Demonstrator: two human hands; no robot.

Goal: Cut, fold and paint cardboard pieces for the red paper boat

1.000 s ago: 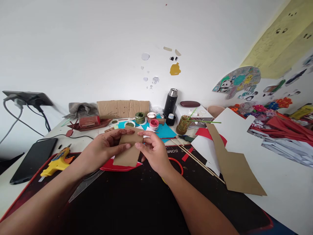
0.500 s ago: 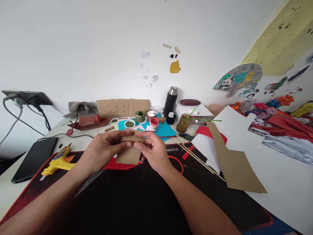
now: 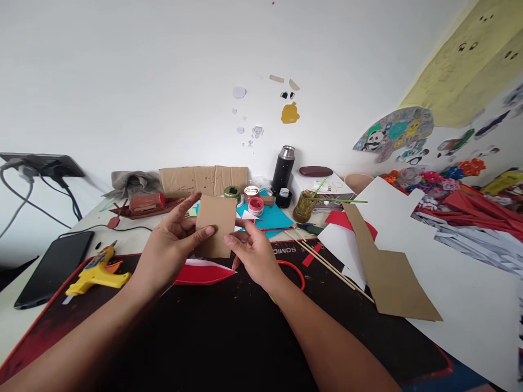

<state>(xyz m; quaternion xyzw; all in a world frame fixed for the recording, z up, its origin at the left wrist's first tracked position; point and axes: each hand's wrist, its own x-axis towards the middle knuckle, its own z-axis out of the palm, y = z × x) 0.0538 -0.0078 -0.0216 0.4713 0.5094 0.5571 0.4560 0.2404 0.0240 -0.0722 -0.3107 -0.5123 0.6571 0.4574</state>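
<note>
A small rectangle of brown cardboard (image 3: 216, 218) stands upright between my hands, above the black mat. My left hand (image 3: 174, 239) pinches its left edge, thumb across the near face and the index finger stretched upward. On the lower right edge, my right hand (image 3: 252, 250) grips it with the thumb in front and the other fingers behind. Just beneath lies a red boat-shaped piece (image 3: 204, 272) with a white upper edge, partly covered by my left hand. A red ring-like handle (image 3: 295, 269) shows beside my right wrist.
A yellow glue gun (image 3: 98, 275) and a phone (image 3: 55, 269) lie left. Behind are paint jars (image 3: 256, 206), a black flask (image 3: 283, 169) and a reddish-brown model boat (image 3: 147, 206). Wooden sticks (image 3: 327, 264) and a larger cardboard piece (image 3: 402, 283) lie right.
The cardboard, bent over at its upper part before, now stands flat and taller. My left index finger has lifted away from its top edge. More of the red boat-shaped piece shows.
</note>
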